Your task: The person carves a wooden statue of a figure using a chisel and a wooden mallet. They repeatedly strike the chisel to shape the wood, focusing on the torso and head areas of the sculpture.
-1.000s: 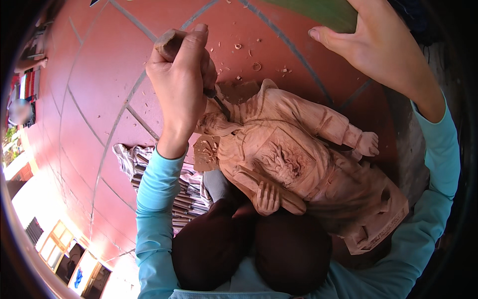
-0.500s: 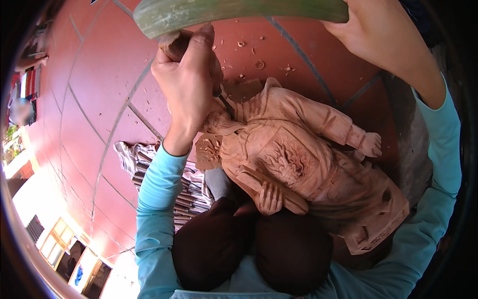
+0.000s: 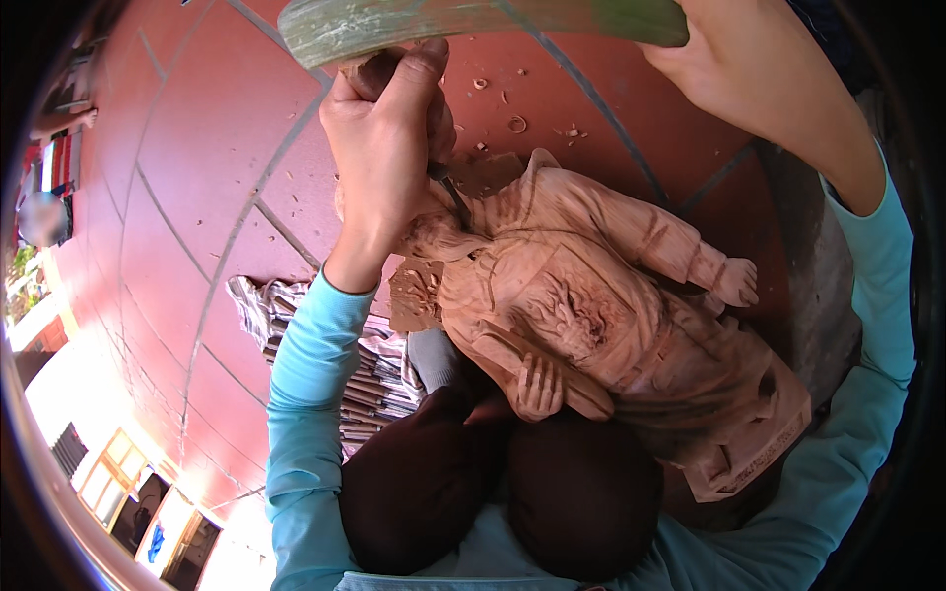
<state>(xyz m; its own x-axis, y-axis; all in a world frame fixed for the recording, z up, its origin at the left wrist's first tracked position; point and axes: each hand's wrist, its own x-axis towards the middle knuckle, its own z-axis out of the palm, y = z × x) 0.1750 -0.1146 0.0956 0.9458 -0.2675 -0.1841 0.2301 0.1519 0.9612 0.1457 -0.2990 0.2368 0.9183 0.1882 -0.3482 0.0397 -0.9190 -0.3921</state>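
Note:
A carved wooden statue [image 3: 591,295] of a robed figure lies on its back, its head toward the left and its base toward the lower right. My left hand [image 3: 389,148] is closed around the handle of a carving chisel [image 3: 454,197], whose dark blade slants down to the statue's neck and beard area. My forearm and hand partly hide the statue's head. At the top, my right hand [image 3: 729,59] grips one end of a thick greenish mallet [image 3: 473,28], cut off by the upper edge. The mallet's other end meets the top of the chisel handle.
Wood shavings [image 3: 517,124] lie scattered on the red tiled floor [image 3: 227,118]. Several more chisels [image 3: 370,394] rest in a striped cloth roll [image 3: 258,300] at the left. A wooden block [image 3: 416,295] sits under the head. My knees [image 3: 581,492] are close to the statue's near side.
My left hand and the chisel have shifted slightly right, with the mallet's left end moving along. The right hand stays almost in place. The statue looks practically unmoved.

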